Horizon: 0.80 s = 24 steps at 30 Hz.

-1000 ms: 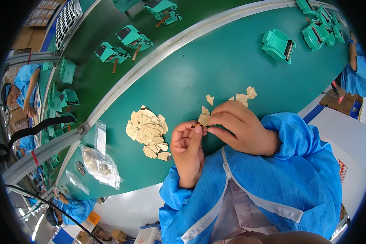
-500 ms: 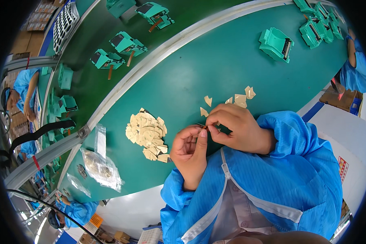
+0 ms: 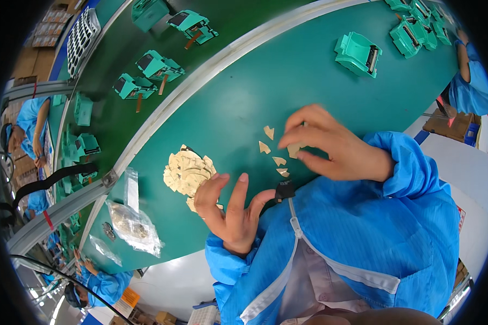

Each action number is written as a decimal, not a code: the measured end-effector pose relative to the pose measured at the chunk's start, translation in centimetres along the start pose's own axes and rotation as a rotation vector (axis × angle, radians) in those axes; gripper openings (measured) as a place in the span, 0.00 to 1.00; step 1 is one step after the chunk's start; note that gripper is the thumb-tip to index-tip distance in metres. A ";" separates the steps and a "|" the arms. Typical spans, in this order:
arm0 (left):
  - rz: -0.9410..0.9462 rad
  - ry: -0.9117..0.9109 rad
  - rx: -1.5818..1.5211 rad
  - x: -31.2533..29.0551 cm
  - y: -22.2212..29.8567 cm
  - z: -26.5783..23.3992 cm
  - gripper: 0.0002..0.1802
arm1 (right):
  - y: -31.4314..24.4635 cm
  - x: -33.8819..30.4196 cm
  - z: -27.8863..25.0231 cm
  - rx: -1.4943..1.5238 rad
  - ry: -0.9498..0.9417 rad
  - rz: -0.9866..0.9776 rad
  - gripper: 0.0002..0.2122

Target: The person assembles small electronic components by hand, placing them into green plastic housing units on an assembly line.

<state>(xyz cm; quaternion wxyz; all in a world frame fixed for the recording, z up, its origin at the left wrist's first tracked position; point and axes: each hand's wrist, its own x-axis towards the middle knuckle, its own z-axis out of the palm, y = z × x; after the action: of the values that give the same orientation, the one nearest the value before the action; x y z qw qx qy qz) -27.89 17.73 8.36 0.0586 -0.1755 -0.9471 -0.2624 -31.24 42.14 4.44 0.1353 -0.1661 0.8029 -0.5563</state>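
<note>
My left hand (image 3: 228,214) is open, its fingers spread beside a pile of beige paper-like pieces (image 3: 187,172). By its thumb tip, at the table's near edge, a small flat black piece (image 3: 284,190) lies in front of my jacket zip; I cannot tell whether the thumb touches it. To the right, my right hand (image 3: 339,149) is slightly blurred, with thumb and forefinger apart. A beige piece (image 3: 294,150) shows between those fingertips, apparently loose. Several small beige scraps (image 3: 264,147) lie left of this hand.
A clear plastic bag (image 3: 135,225) lies at the left, near a small dark metallic part (image 3: 109,231). A green plastic housing (image 3: 359,54) stands at the far right; others (image 3: 160,66) stand beyond the metal rail (image 3: 165,103). Co-workers in blue sit at both sides.
My hands have parted from their shared pinch: the left opened and moved left, the right drew away rightward. The black piece and more beige scraps now show. The whole view shifted slightly.
</note>
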 end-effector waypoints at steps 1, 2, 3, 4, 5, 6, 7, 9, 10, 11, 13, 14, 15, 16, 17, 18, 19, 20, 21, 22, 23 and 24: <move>0.001 0.002 -0.004 0.0 0.1 0.0 0.30 | -0.4 0.3 -0.2 0.033 -0.093 -0.047 0.06; -0.012 0.008 -0.025 0.0 0.1 0.1 0.33 | -0.8 0.5 -0.2 0.029 -0.092 -0.045 0.06; -0.018 0.015 -0.047 0.1 0.2 0.2 0.35 | -1.0 0.8 -0.3 0.102 -0.178 -0.078 0.06; -0.010 0.017 -0.054 0.3 0.3 0.2 0.35 | -1.2 0.9 -0.4 0.175 -0.265 -0.110 0.06; 0.002 0.005 -0.051 0.5 0.5 0.0 0.36 | -1.2 1.0 -0.2 0.200 -0.291 -0.116 0.06; 0.017 0.000 -0.047 0.7 0.6 0.1 0.37 | -1.2 1.1 -0.4 0.186 -0.285 -0.118 0.06; 0.027 0.010 -0.055 0.8 0.7 0.1 0.37 | -1.3 1.2 -0.5 0.213 -0.343 -0.123 0.05; -0.012 0.018 -0.085 0.5 0.6 0.2 0.37 | -1.5 1.4 -0.6 0.267 -0.408 -0.121 0.03; 0.001 0.032 -0.099 0.5 0.5 0.4 0.37 | -1.5 1.3 -0.8 0.244 -0.401 -0.120 0.03; 0.000 0.010 -0.081 0.6 0.4 0.6 0.37 | -1.6 1.1 -1.0 0.214 -0.383 -0.104 0.03; -0.044 -0.001 -0.068 0.7 0.4 0.7 0.34 | -2.1 1.0 -0.6 0.043 -0.268 -0.166 0.03; -0.036 0.012 -0.075 0.8 0.4 0.9 0.34 | -2.1 1.3 -0.9 0.027 -0.265 -0.169 0.03; -0.047 -0.035 -0.018 0.8 0.1 1.1 0.32 | -2.0 1.5 -1.2 -0.272 -0.194 -0.328 0.02; -0.059 -0.080 0.040 0.9 -0.1 1.2 0.31 | -1.9 1.8 -1.5 -0.572 -0.119 -0.485 0.03; -0.092 -0.105 0.026 1.0 -0.1 1.3 0.28 | -1.5 2.4 -2.3 -0.584 -0.118 -0.488 0.03; -0.085 -0.097 0.019 1.1 -0.1 1.5 0.28 | -0.6 3.5 -3.9 -0.748 -0.062 -0.453 0.05; -0.133 -0.107 0.000 0.9 -0.1 1.6 0.28 | 0.7 4.9 -5.5 -0.904 -0.008 -0.422 0.06; -0.180 -0.117 -0.021 0.8 0.0 1.6 0.27 | 2.7 7.2 -7.4 -0.914 0.149 -0.396 0.10; -0.200 -0.109 -0.042 0.8 0.1 1.6 0.25 | 5.2 9.7 -9.7 -0.918 0.306 -0.371 0.13; -0.201 -0.099 -0.044 0.7 0.2 1.6 0.25 | 7.4 11.8 -11.9 -0.836 0.396 -0.292 0.19; -0.216 -0.100 -0.066 0.8 0.3 1.7 0.24 | 10.0 13.2 -14.5 -0.859 0.438 -0.182 0.25; -0.237 -0.099 -0.083 0.9 0.4 1.6 0.24 | 12.5 14.4 -16.7 -0.899 0.429 -0.068 0.31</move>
<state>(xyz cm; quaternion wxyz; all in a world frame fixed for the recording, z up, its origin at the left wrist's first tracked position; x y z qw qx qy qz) -28.64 19.18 7.36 -0.0270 -0.0772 -0.9512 -0.2976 -52.51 54.37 -2.04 -0.1361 -0.1160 0.9671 -0.1808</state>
